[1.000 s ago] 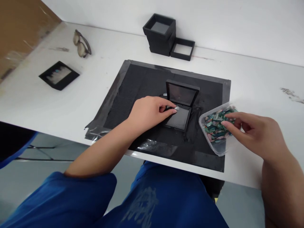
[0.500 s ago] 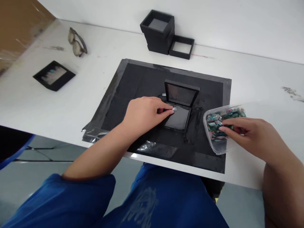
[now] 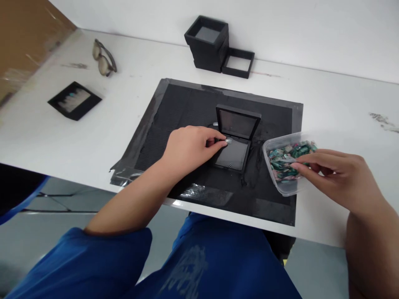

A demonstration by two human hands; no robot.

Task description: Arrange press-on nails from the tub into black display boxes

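A black hinged display case [image 3: 232, 155] with clear film in its base stands open on the black mat [image 3: 187, 104], lid tilted up. At the base's upper left edge, my left hand [image 3: 195, 145] pinches a pale, shiny press-on nail [image 3: 228, 141] between thumb and forefinger. My right hand [image 3: 338, 174] is over a clear plastic tub [image 3: 284, 190] full of teal and pinkish press-on nails [image 3: 282, 166]. Its thumb and forefinger are closed on a greyish press-on nail [image 3: 289, 160]. Another small pale piece [image 3: 215, 124] lies on the mat left of the lid.
A stack of black frame boxes [image 3: 207, 45] stands at the back, with a single one [image 3: 238, 62] beside it. On the table's left lie eyeglasses [image 3: 104, 60] and a black case with pale nails [image 3: 75, 101]. A cardboard panel [image 3: 28, 37] borders the far left.
My right hand has lifted slightly from the pile, and a greyish nail now shows at its fingertips. The tub has shifted a little left. My left hand stays nearly still.
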